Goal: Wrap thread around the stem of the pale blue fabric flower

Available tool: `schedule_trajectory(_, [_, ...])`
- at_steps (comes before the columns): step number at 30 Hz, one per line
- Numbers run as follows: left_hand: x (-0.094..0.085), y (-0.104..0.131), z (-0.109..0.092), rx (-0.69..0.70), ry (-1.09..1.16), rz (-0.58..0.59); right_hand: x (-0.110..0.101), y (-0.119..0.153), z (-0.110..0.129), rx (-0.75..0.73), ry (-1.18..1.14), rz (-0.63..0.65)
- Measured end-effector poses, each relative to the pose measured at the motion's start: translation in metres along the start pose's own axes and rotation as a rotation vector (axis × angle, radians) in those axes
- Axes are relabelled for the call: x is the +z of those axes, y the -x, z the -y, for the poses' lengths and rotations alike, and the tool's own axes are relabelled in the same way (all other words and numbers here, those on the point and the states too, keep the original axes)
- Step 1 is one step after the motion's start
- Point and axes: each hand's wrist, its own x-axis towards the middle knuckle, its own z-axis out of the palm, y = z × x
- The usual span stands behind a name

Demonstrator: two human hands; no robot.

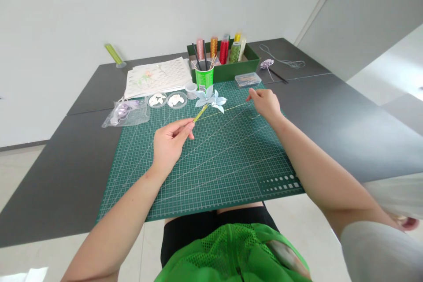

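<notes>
Between the thumb and fingers of my left hand (172,141) is the green stem (200,113) of a flower stalk. Two pale blue blossoms (211,98) top the stem, tilted up to the right. A thin yellow-green thread (228,109) runs from the stem across to my right hand (264,102), whose thumb and forefinger are pinched on it. Both hands are over the green cutting mat (211,163), with my right hand near its right edge.
Behind the hands are a green cup (204,79) with sticks, a box (228,70) of thread spools, a clear case (247,79) and white sheets (165,75). Petal dishes (176,100) and a plastic bag (127,113) lie left; a purple flower (267,64) is right.
</notes>
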Motion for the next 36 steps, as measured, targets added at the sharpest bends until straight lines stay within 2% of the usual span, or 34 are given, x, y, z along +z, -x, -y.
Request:
schedule_trajectory(2, [0.0,0.0,-0.001,-0.006,0.0,0.008,0.003,0.008,0.004,-0.151,0.176,-0.158])
schedule_trajectory(4, [0.001,0.0,-0.002,-0.017,-0.005,0.014,0.011,0.022,0.014,-0.322,0.217,-0.203])
schedule_trajectory(6, [0.001,0.001,-0.003,-0.027,-0.011,0.021,0.019,0.042,0.027,-0.492,0.126,-0.067])
schedule_trajectory(9, [0.002,0.002,-0.004,-0.034,-0.021,0.042,0.03,0.075,0.047,-0.744,-0.155,0.256])
schedule_trajectory(12, [0.003,0.002,-0.004,-0.034,-0.009,0.064,0.035,0.101,0.058,-0.876,-0.354,0.503])
schedule_trajectory(14, [0.003,0.002,-0.003,-0.035,0.017,0.068,0.035,0.112,0.061,-0.865,-0.386,0.557])
schedule_trajectory(17, [0.003,0.002,-0.002,-0.058,0.054,0.058,0.034,0.119,0.061,-0.796,-0.24,0.432])
schedule_trajectory(19, [0.003,0.001,0.0,-0.08,0.064,0.046,0.032,0.119,0.061,-0.806,-0.115,0.326])
schedule_trajectory(25, [0.003,0.0,0.003,-0.125,0.017,0.017,0.026,0.122,0.06,-1.046,0.119,0.182])
schedule_trajectory(28, [0.002,0.0,0.001,-0.15,-0.052,0.032,0.02,0.124,0.062,-1.106,0.145,0.13])
schedule_trajectory(32, [0.003,0.001,-0.002,-0.115,-0.212,0.156,0.005,0.117,0.064,-1.145,0.116,0.007])
schedule_trajectory(34, [0.004,0.002,-0.002,-0.09,-0.272,0.267,-0.002,0.112,0.065,-1.201,0.119,-0.035])
schedule_trajectory(36, [0.005,0.004,0.0,-0.081,-0.299,0.398,-0.007,0.107,0.066,-1.248,0.143,-0.021])
